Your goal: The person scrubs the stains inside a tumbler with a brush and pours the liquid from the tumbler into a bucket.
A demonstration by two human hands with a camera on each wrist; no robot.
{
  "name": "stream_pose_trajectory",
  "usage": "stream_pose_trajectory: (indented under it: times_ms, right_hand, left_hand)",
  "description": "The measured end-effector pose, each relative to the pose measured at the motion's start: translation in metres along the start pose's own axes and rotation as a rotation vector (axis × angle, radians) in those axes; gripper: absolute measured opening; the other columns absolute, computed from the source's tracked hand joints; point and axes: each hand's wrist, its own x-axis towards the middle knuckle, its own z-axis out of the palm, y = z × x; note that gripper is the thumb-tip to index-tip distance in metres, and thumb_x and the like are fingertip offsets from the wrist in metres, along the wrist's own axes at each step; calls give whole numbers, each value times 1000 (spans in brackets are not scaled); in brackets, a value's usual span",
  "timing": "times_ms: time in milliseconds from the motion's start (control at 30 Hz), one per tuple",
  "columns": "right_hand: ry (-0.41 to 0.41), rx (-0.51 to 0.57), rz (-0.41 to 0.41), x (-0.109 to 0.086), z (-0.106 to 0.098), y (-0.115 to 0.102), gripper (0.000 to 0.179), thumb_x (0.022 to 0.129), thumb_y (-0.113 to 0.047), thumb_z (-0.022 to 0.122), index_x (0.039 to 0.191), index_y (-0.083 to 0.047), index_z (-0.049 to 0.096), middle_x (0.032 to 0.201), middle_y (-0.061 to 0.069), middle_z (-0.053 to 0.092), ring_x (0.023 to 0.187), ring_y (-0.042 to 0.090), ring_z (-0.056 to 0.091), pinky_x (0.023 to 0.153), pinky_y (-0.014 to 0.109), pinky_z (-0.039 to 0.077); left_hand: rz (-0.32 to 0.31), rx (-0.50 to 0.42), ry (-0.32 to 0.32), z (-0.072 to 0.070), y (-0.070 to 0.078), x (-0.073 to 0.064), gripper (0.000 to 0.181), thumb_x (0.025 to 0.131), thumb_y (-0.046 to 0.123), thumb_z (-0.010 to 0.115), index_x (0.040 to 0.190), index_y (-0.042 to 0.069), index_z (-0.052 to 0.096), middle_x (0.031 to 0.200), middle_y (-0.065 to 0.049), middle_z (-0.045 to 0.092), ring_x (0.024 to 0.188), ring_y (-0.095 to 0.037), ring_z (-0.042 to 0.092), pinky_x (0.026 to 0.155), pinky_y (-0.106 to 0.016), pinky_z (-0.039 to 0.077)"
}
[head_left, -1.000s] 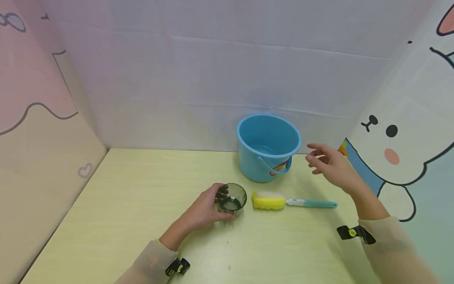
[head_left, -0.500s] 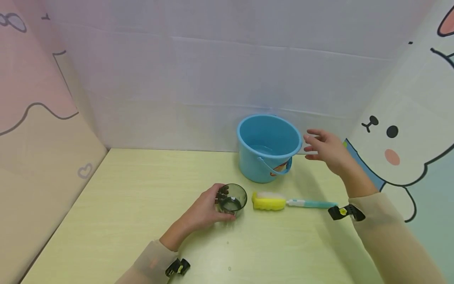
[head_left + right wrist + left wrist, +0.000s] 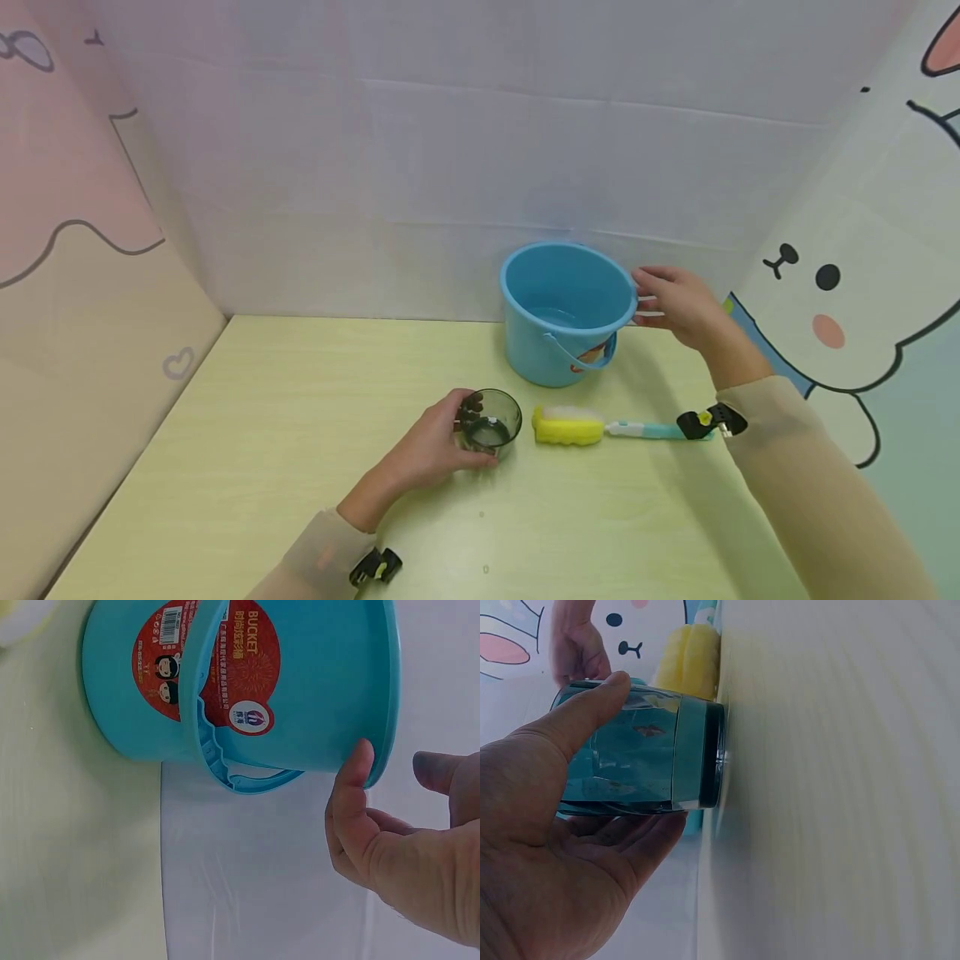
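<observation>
My left hand [image 3: 427, 450] holds a dark, see-through glass cup [image 3: 501, 427] from its left side. In the left wrist view the thumb lies along one side of the glass and the fingers along the other, its base right at the tabletop. A blue plastic bucket [image 3: 542, 354] stands at the back of the table, its handle [image 3: 196, 682] hanging down over a red label. At its right rim is my right hand [image 3: 675, 307], fingers loosely bent. From the right wrist, the fingertips overlap the outside of the rim, while the thumb [image 3: 435, 771] stands apart from it.
A sponge brush with a yellow head [image 3: 567, 429] and a teal handle [image 3: 652, 430] lies between the glass and the table's right side. White sheeting [image 3: 360, 192] rises behind the pale wooden table [image 3: 300, 383]. Cartoon-printed panels [image 3: 862, 317] flank it.
My right hand has moved left and away from me, from beside the bucket to its right rim. The left hand and the glass have stayed in place.
</observation>
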Motion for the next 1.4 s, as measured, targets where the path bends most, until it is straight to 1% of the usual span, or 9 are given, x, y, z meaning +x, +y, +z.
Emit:
stream_pose_trajectory:
  times_ms: [167,300,500,633,733,900,1000,1100,1400]
  right_hand:
    - [-5,42,32,9,0,2,73,113,-43,46,168,-1,21,137,20,50,97,15,66,85,31,61]
    - [-11,46,41,14,0,4,72,114,-41,45,168,-1,20,138,20,49,95,14,66,82,29,60]
    - [-10,33,38,14,3,1,69,115,-39,43,168,0,21,142,23,49,97,14,67,83,29,61]
    - [-1,36,43,15,3,1,63,116,-34,43,167,-1,26,143,23,50,98,15,67,82,27,60]
    - [2,40,43,16,3,2,58,116,-28,43,166,0,29,143,22,51,96,14,67,81,27,60]
    - [8,47,43,16,4,2,55,116,-21,43,164,2,30,134,17,54,89,10,67,81,26,61]
    - [10,54,40,16,4,3,55,116,-20,43,164,4,30,127,12,57,88,8,67,80,26,61]
    - [14,76,37,16,5,4,55,116,-19,44,163,4,31,123,9,60,86,7,68,79,25,60]
    - [9,94,32,19,14,0,54,116,-21,45,163,3,35,132,17,59,93,12,70,79,26,61]
  left_hand:
    - [4,-8,-5,0,0,0,89,79,30,98,148,6,48,139,-11,61,128,-28,60,109,-48,50]
    - [0,-4,-6,0,0,0,89,79,31,98,149,6,48,140,-10,61,129,-28,59,109,-47,49]
    - [-4,-1,-5,0,0,0,90,79,30,98,149,5,47,140,-10,60,129,-28,59,109,-47,49]
    - [-2,-3,-9,0,0,1,90,79,30,98,149,5,47,140,-10,61,129,-28,59,110,-48,49]
    - [6,-7,-11,0,0,1,89,79,30,98,149,6,47,140,-12,61,129,-28,59,110,-48,48]
    - [18,-12,-15,0,-1,2,89,79,29,98,148,6,48,139,-13,62,128,-28,59,109,-49,48]
    - [16,-9,-13,0,-1,2,90,78,31,98,148,6,47,139,-13,62,127,-28,60,109,-49,49]
    - [8,-2,-11,-1,-1,1,91,78,31,98,149,7,47,139,-11,62,127,-28,60,109,-49,49]
    - [-8,1,18,-6,-4,-2,94,76,32,99,150,8,47,138,-11,63,126,-30,61,108,-49,51]
